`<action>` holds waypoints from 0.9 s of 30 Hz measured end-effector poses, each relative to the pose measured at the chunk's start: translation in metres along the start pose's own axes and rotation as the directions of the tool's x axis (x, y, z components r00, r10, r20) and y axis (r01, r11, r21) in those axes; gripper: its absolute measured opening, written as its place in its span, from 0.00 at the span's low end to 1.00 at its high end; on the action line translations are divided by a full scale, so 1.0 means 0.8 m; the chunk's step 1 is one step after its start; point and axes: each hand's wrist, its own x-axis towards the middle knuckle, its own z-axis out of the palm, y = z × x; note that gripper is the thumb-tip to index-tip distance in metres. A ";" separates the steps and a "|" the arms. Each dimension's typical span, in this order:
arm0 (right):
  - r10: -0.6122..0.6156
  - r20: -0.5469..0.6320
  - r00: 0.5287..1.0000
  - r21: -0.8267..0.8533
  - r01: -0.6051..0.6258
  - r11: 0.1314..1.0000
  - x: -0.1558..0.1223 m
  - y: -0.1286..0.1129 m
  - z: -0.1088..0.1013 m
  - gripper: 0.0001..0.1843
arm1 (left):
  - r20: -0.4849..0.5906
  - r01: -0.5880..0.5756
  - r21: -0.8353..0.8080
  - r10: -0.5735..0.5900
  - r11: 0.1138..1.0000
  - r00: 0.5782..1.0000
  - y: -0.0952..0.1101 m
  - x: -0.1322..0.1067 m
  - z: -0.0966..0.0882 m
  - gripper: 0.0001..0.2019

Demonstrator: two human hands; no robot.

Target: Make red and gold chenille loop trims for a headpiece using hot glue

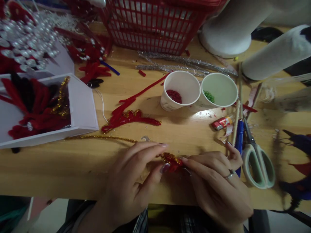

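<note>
My right hand (218,181) pinches a small red fuzzy-wire piece (173,166) edged with gold tinsel stem (168,157). My left hand (138,174) is at its left end, thumb tip against the lower edge and fingers apart above it. A long gold tinsel stem (102,137) lies on the table and runs under the left hand. Behind the hands rests a red curved fuzzy-wire piece (136,120) with gold loops along its top. The part of the held piece under my right fingers is hidden.
Paper cups hold red beads (174,96) and green beads (209,96). Scissors (259,165), a blue pen (239,139) and a lighter (221,123) lie right. A white box (84,110) of red pieces stands left, a red basket (150,29) behind.
</note>
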 end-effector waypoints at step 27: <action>0.050 -0.006 0.999 0.012 -0.050 0.999 -0.013 0.005 0.008 0.17 | 0.012 -0.051 0.105 0.050 0.993 0.999 -0.004 -0.002 0.004 0.18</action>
